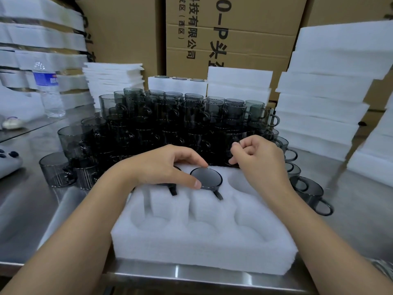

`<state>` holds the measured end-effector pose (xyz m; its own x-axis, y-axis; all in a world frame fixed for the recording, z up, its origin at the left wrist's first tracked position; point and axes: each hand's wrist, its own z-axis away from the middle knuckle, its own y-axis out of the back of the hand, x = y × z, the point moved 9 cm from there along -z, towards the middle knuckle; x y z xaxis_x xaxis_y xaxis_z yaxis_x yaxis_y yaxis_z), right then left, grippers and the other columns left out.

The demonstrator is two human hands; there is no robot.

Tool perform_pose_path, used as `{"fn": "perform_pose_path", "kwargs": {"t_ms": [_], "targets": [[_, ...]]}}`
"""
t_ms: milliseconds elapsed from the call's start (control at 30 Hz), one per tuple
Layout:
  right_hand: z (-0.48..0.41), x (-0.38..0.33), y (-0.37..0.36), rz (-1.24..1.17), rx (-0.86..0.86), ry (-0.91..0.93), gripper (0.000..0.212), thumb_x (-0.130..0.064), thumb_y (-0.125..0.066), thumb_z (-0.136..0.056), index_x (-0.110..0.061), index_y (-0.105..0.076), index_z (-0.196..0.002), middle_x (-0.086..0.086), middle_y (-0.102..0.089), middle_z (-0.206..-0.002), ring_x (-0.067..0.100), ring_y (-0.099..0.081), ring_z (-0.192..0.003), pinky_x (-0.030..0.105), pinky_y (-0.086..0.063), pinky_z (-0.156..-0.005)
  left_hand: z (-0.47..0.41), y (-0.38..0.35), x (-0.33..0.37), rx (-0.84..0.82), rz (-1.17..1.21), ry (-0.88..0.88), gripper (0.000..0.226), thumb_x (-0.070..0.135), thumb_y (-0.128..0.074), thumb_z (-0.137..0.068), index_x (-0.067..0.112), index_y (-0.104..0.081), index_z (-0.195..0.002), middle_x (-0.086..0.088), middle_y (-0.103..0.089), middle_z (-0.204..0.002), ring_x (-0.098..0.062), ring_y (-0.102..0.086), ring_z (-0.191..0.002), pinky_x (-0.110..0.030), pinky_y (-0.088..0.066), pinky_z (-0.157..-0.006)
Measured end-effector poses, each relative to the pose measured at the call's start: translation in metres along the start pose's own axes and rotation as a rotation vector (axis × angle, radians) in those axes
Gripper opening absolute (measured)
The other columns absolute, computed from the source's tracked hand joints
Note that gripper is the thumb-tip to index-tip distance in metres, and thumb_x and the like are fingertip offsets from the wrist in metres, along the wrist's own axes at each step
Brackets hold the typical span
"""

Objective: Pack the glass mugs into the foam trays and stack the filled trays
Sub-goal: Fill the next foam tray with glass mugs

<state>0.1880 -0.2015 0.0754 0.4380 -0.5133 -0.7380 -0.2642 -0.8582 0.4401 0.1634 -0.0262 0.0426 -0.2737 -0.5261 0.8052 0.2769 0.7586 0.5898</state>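
Stainless-steel worktable [350, 220], brushed and reflective, front edge nearest; brown cardboard cartons [234, 35] stacked as a wall behind, printed with black characters; clear plastic water bottle [48, 90], blue label, upright at far left; a glass sheet [27, 126] lying flat beside it; light even, overhead, soft glare on the steel.

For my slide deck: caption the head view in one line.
Left hand seats a smoky glass mug in the foam tray; right hand reaches the mug pile.

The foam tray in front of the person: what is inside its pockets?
The foam tray holds one dark glass mug in the far middle pocket. The left hand covers the far left pocket, where only a handle shows. Other pockets look empty.
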Motion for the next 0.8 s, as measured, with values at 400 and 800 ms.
{"fn": "perform_pose_path", "kwargs": {"t_ms": [400, 800], "targets": [[0.011, -0.018, 0.005, -0.199, 0.038, 0.133, 0.017, -0.019, -0.065, -0.083, -0.018, -0.057, -0.068, 0.001, -0.068, -0.058, 0.009, -0.067, -0.063, 0.014, -0.047, -0.066, 0.000, 0.006, 0.003, 0.072, 0.026, -0.036, 0.031, 0.054, -0.062, -0.077, 0.038, -0.069, -0.103, 0.026, -0.070, -0.101, 0.012, -0.061, -0.098, -0.012, -0.043, -0.086], [0.023, -0.043, -0.008, -0.258, -0.190, 0.352, 0.017, -0.006, -0.066, -0.079, -0.015, -0.056, -0.070, 0.003, -0.069, -0.066, 0.020, -0.068, -0.071, 0.011, -0.045, -0.066, -0.002, 0.013, 0.002, 0.173, 0.149, -0.057, 0.048, 0.056, -0.048, -0.081, 0.020, -0.065, -0.107, 0.008, -0.073, -0.106, -0.008, -0.067, -0.104, -0.032, -0.043, -0.102]]}}
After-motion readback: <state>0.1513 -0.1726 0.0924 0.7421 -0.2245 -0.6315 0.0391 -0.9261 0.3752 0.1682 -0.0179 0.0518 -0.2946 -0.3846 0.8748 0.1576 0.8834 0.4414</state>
